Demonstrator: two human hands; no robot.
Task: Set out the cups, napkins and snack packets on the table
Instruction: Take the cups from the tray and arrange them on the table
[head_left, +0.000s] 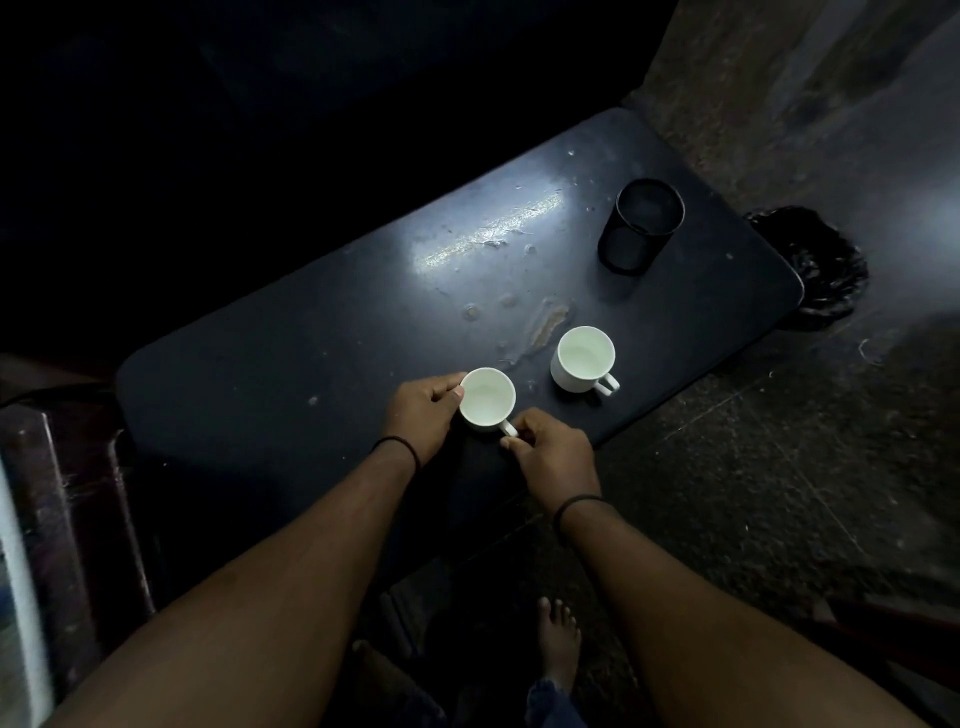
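— What do the hands have?

— One white cup (487, 399), standing upright on the dark table (291, 332) near its front edge. The left hand (423, 413) wraps the cup's side, thumb at the rim. The right hand (556, 460) pinches the handle between thumb and fingers. Both are closed on this same cup.

— Anything in it?

— Nothing that shows: the inside looks bare and white.

— Other containers?

— A second white cup (583, 359) stands just beyond the right hand and a little to its outer side, upright, handle turned toward the person, apart from the held cup. It looks empty too. Further out, well past the right hand toward the table's far corner, a black cylindrical holder (640, 227) stands open at the top; its inside is too dark to tell what it holds.

— And the table around them?

— Worn and scuffed, with a bright patch of reflected light beyond the left hand. Off the far corner a dark round thing (826, 265) sits on the floor (779, 467); I cannot tell what it is. A bare foot (558, 636) shows below the right forearm.
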